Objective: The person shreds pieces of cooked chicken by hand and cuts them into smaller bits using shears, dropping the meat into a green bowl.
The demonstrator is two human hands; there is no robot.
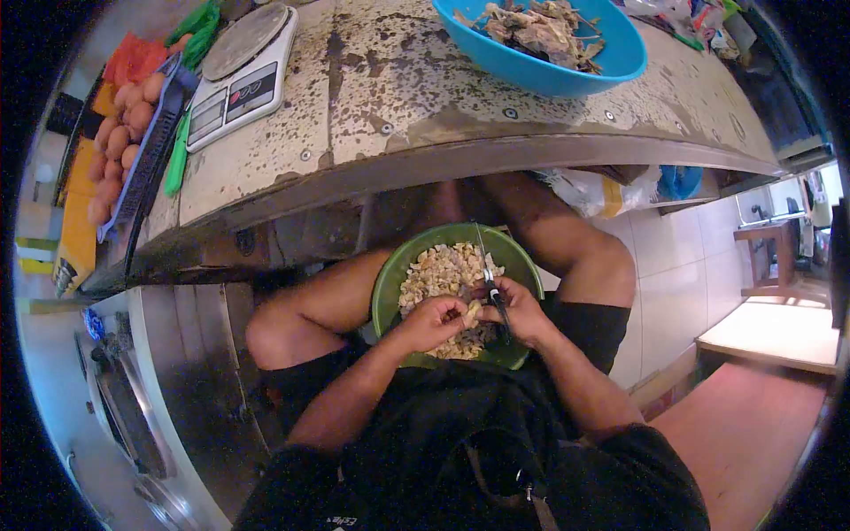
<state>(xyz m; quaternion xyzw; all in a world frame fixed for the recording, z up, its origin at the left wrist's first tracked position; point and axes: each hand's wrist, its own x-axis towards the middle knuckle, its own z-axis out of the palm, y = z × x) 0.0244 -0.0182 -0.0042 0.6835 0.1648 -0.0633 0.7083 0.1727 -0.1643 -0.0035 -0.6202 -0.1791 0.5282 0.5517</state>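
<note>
A green bowl point(382, 296) rests in my lap between my bent legs, filled with small pale yellowish pieces point(438, 274) whose kind I cannot make out. My left hand point(434, 323) is closed over the bowl, pinching a pale piece point(474, 311) between thumb and fingers. My right hand point(521, 311) grips the black handle of a knife point(484, 252), its thin blade pointing away from me over the bowl. The fingertips of both hands nearly meet at the pale piece. Some of the bowl's contents are hidden beneath my hands.
A worn, speckled tabletop point(381, 97) spans the front. On it are a blue bowl point(567, 80) of bony meat scraps, a white kitchen scale point(243, 88), a green-handled tool point(178, 155) and a tray of brown eggs point(119, 146). A wooden bench point(735, 434) stands at right.
</note>
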